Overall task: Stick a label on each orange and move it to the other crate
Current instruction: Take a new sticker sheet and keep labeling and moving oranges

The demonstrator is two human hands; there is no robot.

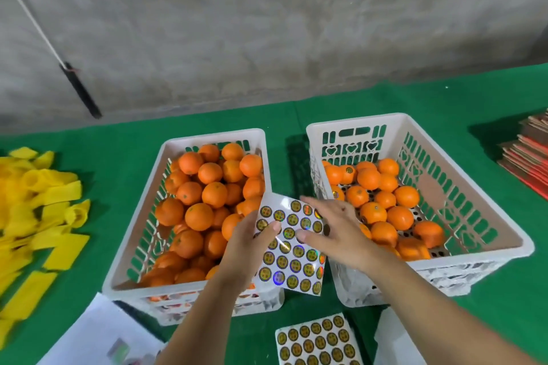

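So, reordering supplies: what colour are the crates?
White crates, on a green cloth; head view.

Evenly and fairly brightly lit, from above and somewhat left, judging by shadows; dark shadow cast on the green cloth (118, 157) to the right of the left crate (189, 139), in the gap before the right crate (462, 163); another dark patch left of the cardboard stack (527, 154). Rainbow glare on the glossy sticker sheet (292, 243), with a white sheen along its upper edge. Strong wide-angle bending: table edge curved, crate walls splayed outward. Soft overall, compression smear on the grey wall (267, 24); yellow foam sleeves (38, 216) blurred at lower left; papers (98, 338) at the bottom edge out of focus; fingertips (305, 200) of the right hand (335, 231) slightly motion-blurred.
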